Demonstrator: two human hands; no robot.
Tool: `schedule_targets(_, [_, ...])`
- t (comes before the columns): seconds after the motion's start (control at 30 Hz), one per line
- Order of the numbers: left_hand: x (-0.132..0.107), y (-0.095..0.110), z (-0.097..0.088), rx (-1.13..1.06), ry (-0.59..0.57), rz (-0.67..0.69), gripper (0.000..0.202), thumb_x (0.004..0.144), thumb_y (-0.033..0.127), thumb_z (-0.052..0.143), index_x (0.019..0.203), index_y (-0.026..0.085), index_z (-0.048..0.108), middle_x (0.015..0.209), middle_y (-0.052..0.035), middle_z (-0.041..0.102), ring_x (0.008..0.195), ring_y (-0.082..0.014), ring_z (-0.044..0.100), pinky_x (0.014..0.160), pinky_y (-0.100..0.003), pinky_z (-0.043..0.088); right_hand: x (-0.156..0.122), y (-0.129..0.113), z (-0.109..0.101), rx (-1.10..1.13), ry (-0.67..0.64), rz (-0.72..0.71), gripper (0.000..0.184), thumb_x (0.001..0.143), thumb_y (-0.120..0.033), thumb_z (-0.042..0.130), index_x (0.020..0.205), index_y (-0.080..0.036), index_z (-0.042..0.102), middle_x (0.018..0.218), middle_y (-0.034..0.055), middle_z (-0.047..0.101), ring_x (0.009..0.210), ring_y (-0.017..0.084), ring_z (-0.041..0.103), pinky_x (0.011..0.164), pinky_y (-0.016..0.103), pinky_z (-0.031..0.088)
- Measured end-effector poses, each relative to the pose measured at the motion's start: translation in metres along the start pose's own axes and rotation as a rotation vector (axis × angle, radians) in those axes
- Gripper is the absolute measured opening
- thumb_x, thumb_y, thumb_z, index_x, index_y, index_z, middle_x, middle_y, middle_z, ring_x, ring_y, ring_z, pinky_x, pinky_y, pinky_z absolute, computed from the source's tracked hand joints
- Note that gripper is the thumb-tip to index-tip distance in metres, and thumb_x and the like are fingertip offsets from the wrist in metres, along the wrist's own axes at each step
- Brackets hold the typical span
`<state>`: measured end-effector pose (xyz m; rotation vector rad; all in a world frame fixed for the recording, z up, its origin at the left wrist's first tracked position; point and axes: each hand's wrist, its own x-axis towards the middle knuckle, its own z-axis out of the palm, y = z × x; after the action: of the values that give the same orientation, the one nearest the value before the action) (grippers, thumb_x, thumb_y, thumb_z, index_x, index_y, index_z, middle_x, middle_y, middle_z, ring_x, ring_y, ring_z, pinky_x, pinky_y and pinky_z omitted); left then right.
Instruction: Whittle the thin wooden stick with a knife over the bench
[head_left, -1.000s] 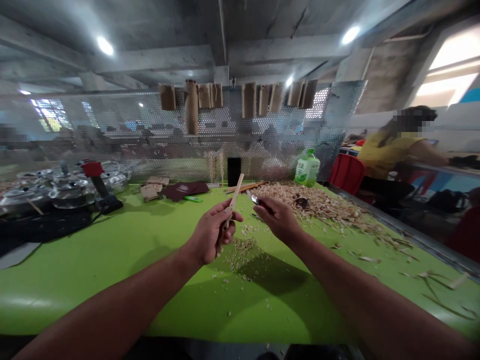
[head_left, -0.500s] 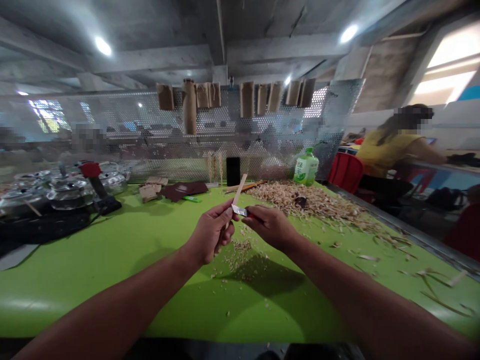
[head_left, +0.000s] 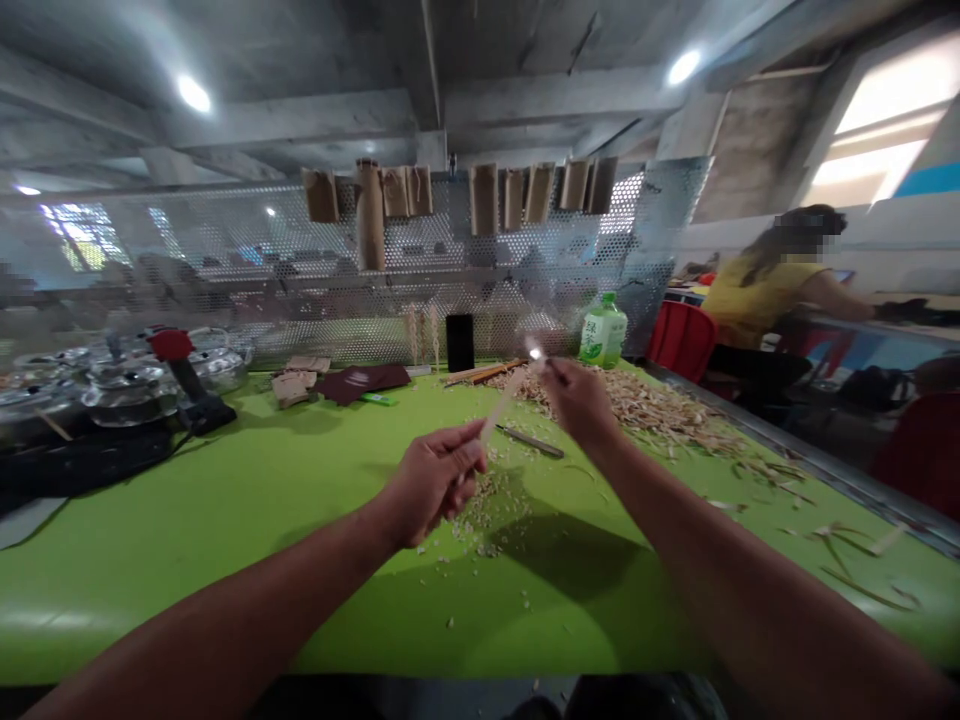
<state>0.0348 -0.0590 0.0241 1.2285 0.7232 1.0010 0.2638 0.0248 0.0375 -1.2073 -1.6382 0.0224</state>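
Hands held apart: right hand [head_left: 581,402] raised at 1 o'clock from left hand [head_left: 431,483]; wooden stick [head_left: 499,405] clamped in left, glinting blade [head_left: 534,352] pinched in right.

Overhead light is supplied by round ceiling lamps [head_left: 194,94], and daylight is admitted through an overexposed window [head_left: 877,160] at upper right. Strong glare is seen on a small knife blade [head_left: 534,352] at upper centre. A soft shadow [head_left: 570,550] is cast on the green table [head_left: 150,560] below the right hand [head_left: 577,400]. Wide-angle curvature is visible towards the frame edges, and the perforated metal screen [head_left: 225,240] is slightly blurred.
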Motion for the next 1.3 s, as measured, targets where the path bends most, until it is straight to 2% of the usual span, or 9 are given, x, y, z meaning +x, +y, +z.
schedule_targets(0.07, [0.0,-0.002,0.004,-0.039,-0.049,0.001,0.041,0.083,0.028,0.063,0.122,0.017,0.06,0.073,0.0014,0.057,0.039,-0.0021,0.038,0.032,-0.016,0.031,0.014,0.017,-0.011,0.024,0.179,0.179,0.038,0.088,-0.045,0.045,0.059,-0.02,0.047,0.051,-0.0029,0.039,0.049,0.011,0.035,0.049,0.027,0.022])
schedule_targets(0.17, [0.005,-0.003,0.002,-0.104,0.019,0.079,0.041,0.084,0.026,0.062,0.124,0.017,0.058,0.08,0.0009,0.057,0.041,-0.0017,0.041,0.033,-0.016,0.033,0.016,0.023,-0.014,0.017,0.25,0.127,0.036,0.087,-0.043,0.047,0.06,-0.019,0.048,0.053,-0.0029,0.041,0.052,0.012,0.037,0.05,0.026,0.023])
schedule_targets(0.4, [0.014,0.0,-0.013,-0.156,0.082,0.134,0.037,0.086,0.025,0.058,0.123,0.02,0.057,0.082,0.0023,0.053,0.043,-0.0011,0.041,0.033,-0.014,0.034,-0.033,-0.026,0.022,0.091,-0.276,-0.257,0.026,0.09,-0.04,0.049,0.077,-0.018,0.055,0.065,-0.0018,0.049,0.058,0.01,0.043,0.055,0.025,0.029])
schedule_targets(0.7, [0.012,0.001,-0.008,-0.17,0.071,0.121,0.026,0.085,0.026,0.059,0.109,0.017,0.058,0.077,0.0037,0.051,0.041,-0.0005,0.038,0.032,-0.013,0.032,-0.042,-0.037,0.024,0.039,-0.411,-0.338,0.026,0.092,-0.039,0.048,0.076,-0.02,0.053,0.066,-0.0008,0.051,0.059,0.011,0.042,0.056,0.027,0.028])
schedule_targets(0.87, [0.008,0.008,-0.008,-0.098,0.017,0.054,0.017,0.087,0.034,0.057,0.087,0.017,0.057,0.057,0.0076,0.04,0.035,-0.0023,0.028,0.028,-0.014,0.022,-0.046,-0.042,0.025,-0.043,-0.349,-0.354,0.025,0.092,-0.038,0.047,0.08,-0.02,0.057,0.071,0.0022,0.055,0.06,0.012,0.044,0.056,0.028,0.029])
schedule_targets(1.0, [0.002,0.008,-0.003,-0.131,0.009,0.042,0.021,0.086,0.032,0.058,0.102,0.019,0.06,0.063,0.0068,0.045,0.036,-0.0014,0.026,0.029,-0.014,0.02,-0.034,-0.033,0.02,-0.052,-0.276,-0.33,0.026,0.091,-0.04,0.047,0.079,-0.019,0.057,0.071,0.0028,0.056,0.06,0.013,0.045,0.055,0.027,0.029])
schedule_targets(1.17, [-0.003,-0.002,0.007,-0.159,-0.105,-0.039,0.04,0.083,0.025,0.062,0.122,0.018,0.058,0.072,0.0033,0.053,0.037,-0.0011,0.033,0.031,-0.016,0.026,0.01,0.012,-0.011,-0.04,0.139,0.148,0.039,0.089,-0.047,0.043,0.062,-0.019,0.049,0.052,-0.0018,0.042,0.05,0.012,0.035,0.05,0.028,0.021])
schedule_targets(1.23, [0.0,-0.003,0.007,-0.186,-0.075,0.013,0.039,0.084,0.024,0.06,0.123,0.018,0.058,0.074,0.0026,0.054,0.038,-0.0007,0.034,0.032,-0.015,0.027,0.018,0.023,-0.018,-0.06,0.249,0.198,0.04,0.089,-0.046,0.043,0.06,-0.019,0.048,0.052,-0.0011,0.042,0.052,0.012,0.037,0.052,0.029,0.022])
schedule_targets(1.3, [0.005,-0.003,0.002,-0.2,-0.003,0.057,0.039,0.084,0.025,0.06,0.122,0.019,0.057,0.075,0.0035,0.053,0.039,-0.0007,0.034,0.031,-0.014,0.025,0.013,0.021,-0.013,-0.034,0.199,0.127,0.037,0.089,-0.046,0.044,0.064,-0.019,0.05,0.055,-0.0008,0.044,0.054,0.012,0.039,0.053,0.028,0.023])
